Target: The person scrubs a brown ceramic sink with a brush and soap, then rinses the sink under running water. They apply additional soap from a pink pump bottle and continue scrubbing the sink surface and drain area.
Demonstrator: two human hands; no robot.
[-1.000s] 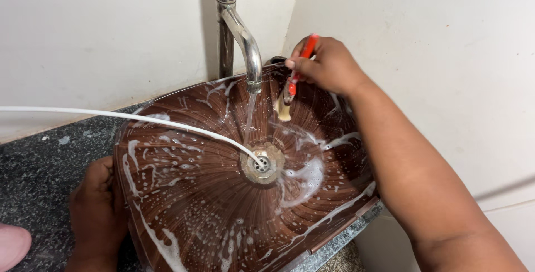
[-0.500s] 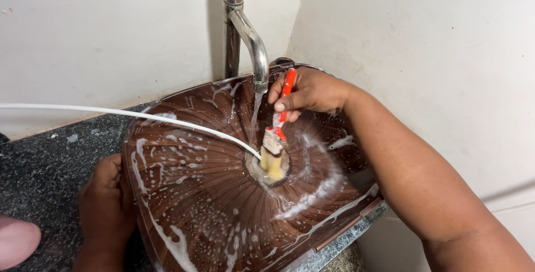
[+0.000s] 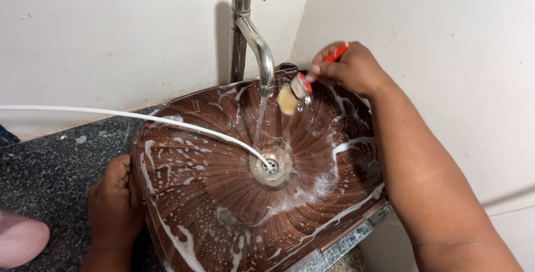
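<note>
Above the drain [image 3: 271, 166], the basin [image 3: 212, 194] is crossed from the left by a white hose [image 3: 139, 117]. Behind the drain, passage is blocked by the tap [image 3: 253, 38]. Open bowl is left in front of the drain.

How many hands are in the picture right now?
2. The left hand rests on the left rim of the brown ribbed sink basin. The right hand grips an orange-handled brush near the steel tap.

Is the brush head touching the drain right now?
Apart. The head view shows the brush, held in the right hand, raised beside the faucet, well above the drain.
</note>
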